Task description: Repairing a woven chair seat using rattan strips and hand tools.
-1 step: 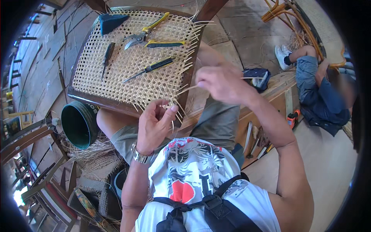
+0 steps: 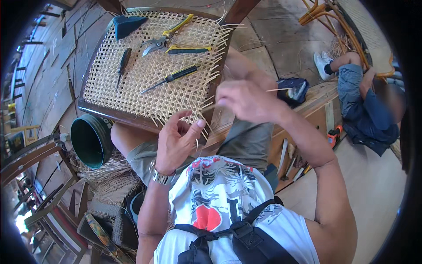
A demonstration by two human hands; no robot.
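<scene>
A woven cane seat (image 2: pixel 103 83) in a dark wooden frame (image 2: pixel 121 122) sits over my knees, with loose strand ends along its right and near edges. My left hand (image 2: pixel 173 143) is at the near corner, thumb and fingers apart, nothing visibly held. Just right of the corner, my right hand (image 2: pixel 246 101), slightly blurred, pinches a thin cane strand (image 2: pixel 274 89). The strand's tail sticks out behind the hand, and its other end runs toward the corner. On the weave lie pruning shears (image 2: pixel 159 43), a dark-handled pointed tool (image 2: pixel 123 64), a yellow-and-black pointed tool (image 2: pixel 176 76) and a blue cloth-like piece (image 2: pixel 127 27).
A dark green bucket (image 2: pixel 90 141) stands left of my knee, above a heap of cane scraps (image 2: pixel 112 189). Tools, including an orange one (image 2: pixel 335 134), lie at the right. Another person (image 2: pixel 369 105) sits at far right, beside bent rattan rods (image 2: pixel 325 17).
My right hand has shifted a little left toward the seat corner, bringing the strand with it. My left hand has barely moved; its fingers look slightly more spread.
</scene>
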